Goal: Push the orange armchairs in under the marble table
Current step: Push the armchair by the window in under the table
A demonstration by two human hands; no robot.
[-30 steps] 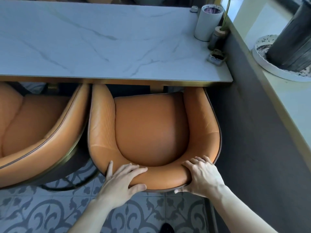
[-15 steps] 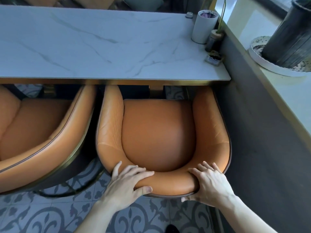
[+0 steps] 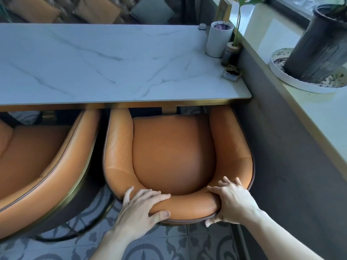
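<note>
An orange leather armchair [image 3: 174,152] stands in front of me with its arm fronts under the edge of the white marble table [image 3: 105,66]. My left hand [image 3: 139,208] grips the left part of its curved backrest, fingers over the top and thumb behind. My right hand [image 3: 231,200] grips the right part of the same backrest. A second orange armchair [image 3: 37,162] stands to the left, angled, with its front also under the table edge.
A grey wall [image 3: 281,166] runs close along the chair's right side. On the table's far right corner stand a white cylinder [image 3: 218,39], a small vase [image 3: 230,53] and an ashtray [image 3: 231,73]. A dark planter [image 3: 319,44] sits on the ledge. Patterned floor tiles [image 3: 178,244] lie below.
Both hands stay clamped on the backrest. The view has tilted up and more of the table's far side shows. The right chair looks a little farther from the table than 1 s ago.
</note>
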